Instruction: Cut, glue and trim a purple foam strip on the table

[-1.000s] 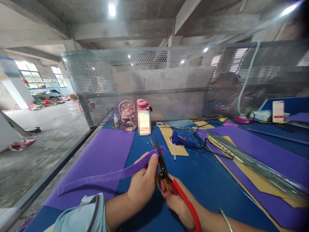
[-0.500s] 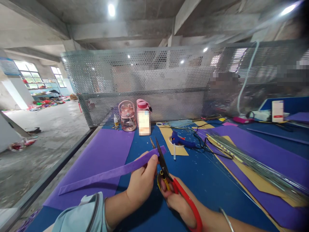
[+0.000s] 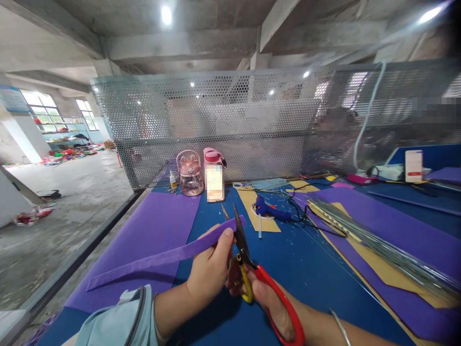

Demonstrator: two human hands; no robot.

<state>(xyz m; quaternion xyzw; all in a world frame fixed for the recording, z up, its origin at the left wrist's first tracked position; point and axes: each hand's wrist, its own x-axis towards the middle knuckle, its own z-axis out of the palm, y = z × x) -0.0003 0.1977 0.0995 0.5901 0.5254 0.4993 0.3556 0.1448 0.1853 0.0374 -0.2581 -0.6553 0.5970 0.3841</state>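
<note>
Both scissors (image 3: 252, 269) handles now spread, blades opened.

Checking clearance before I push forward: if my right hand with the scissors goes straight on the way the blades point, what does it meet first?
The purple foam strip in the left hand: the scissors in the right hand already meet its end. Beyond, probably the pink bottle; depth is unclear.

1. A pale blue-green sleeve (image 3: 118, 319) is worn on the left arm; its cuff is edged with a grey band and ends short of the wrist.
2. The left hand (image 3: 209, 271) is left bare.
3. A thin silver bangle (image 3: 338, 327) is worn on the otherwise bare right forearm, behind the right hand (image 3: 266, 300).
</note>
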